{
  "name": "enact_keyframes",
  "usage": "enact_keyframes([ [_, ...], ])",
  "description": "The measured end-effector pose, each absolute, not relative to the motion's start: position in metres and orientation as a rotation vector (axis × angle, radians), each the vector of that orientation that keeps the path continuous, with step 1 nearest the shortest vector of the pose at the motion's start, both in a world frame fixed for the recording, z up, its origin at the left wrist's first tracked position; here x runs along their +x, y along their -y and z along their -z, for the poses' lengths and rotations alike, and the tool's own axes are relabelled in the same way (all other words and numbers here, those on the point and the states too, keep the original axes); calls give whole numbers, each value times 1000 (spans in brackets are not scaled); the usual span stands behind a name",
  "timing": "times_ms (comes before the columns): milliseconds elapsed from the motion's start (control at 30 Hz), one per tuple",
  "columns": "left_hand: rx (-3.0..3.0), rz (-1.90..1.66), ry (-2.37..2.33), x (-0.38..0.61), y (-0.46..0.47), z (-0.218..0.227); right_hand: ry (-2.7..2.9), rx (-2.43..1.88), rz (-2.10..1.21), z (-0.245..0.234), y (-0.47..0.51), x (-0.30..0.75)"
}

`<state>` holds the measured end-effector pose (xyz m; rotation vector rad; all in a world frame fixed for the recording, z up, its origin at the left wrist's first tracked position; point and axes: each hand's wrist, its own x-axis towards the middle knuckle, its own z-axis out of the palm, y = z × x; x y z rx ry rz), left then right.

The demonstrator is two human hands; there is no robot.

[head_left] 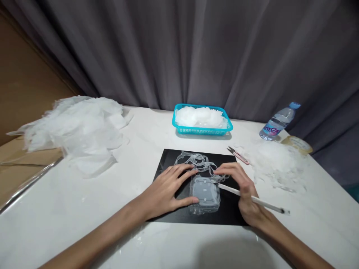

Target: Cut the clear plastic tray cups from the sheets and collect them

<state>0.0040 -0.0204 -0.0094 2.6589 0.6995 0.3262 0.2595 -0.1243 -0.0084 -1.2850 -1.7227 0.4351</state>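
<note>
My left hand (pixel 171 188) rests with fingers spread on the left of a clear, rectangular plastic piece (pixel 205 191), its thumb on the lower left edge. In my right hand (pixel 248 194) is a slim, white, pen-like tool (pixel 260 202), its dark tip near the piece's upper right edge. I cannot tell whether the tip is a blade. Both lie over a black mat (pixel 179 216). Tangled clear plastic strips (pixel 200 161) lie just beyond the piece, near the fingertips of both hands.
Thread snips (pixel 238 155) lie right of the mat, beside white scraps (pixel 276 160), a tape roll (pixel 297 144) and a water bottle (pixel 279 121). A blue basket (pixel 202 130) of white material stands behind. White sheets (pixel 84 127) are heaped left, near cardboard (pixel 28 157).
</note>
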Motion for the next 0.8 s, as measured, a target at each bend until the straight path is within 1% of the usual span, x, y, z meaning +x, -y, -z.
enact_keyframes([
  [133,2659,-278,-699,0,20,10,1746,-1203,-767,1,129,259],
  [367,2716,-257,-800,-2,15,9,1825,-1246,-956,5,125,254],
  [500,2757,-354,-853,-5,10,13,1864,-1202,-935,9,123,256],
  [633,2785,-513,-806,-3,11,11,1861,-1190,-801,13,120,254],
  [733,2821,-564,-660,1,19,4,1870,-1155,-724,16,117,255],
  [800,2839,-488,-445,2,24,-2,1900,-1129,-763,18,114,256],
])
